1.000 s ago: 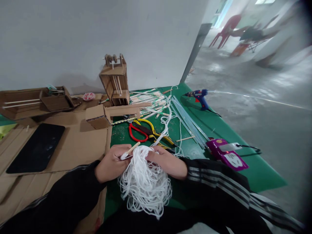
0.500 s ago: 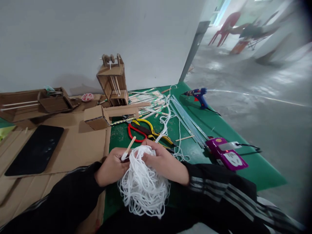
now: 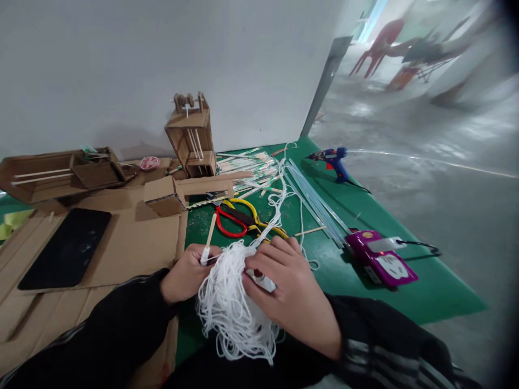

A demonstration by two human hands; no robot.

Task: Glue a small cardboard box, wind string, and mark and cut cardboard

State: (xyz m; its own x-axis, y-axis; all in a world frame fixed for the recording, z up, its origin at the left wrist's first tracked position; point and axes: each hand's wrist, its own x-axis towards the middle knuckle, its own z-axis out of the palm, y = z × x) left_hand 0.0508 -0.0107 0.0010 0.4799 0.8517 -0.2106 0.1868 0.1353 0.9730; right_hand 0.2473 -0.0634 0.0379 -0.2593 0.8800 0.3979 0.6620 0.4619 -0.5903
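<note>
A slim wooden stick stands tilted upward from my left hand, which pinches its lower end, where white string is wound round it. Beside it hangs a large loose bundle of white string above my lap. My right hand has its fingers curled into the right side of this bundle; its fingertips are partly hidden among the strands. From the bundle's top, strands run away over the green table. Just beyond my hands lie red-handled pliers and yellow-handled pliers, partly overlapping.
Cardboard models stand at the back and left, near a black tablet-like slab on cardboard. Thin sticks, clear glue sticks, a blue glue gun and a purple power strip lie on the table.
My right hand has drawn back to the right and turned, its fingers now curled at the bundle's side. The stick in my left hand is more upright. The view has shifted slightly.
</note>
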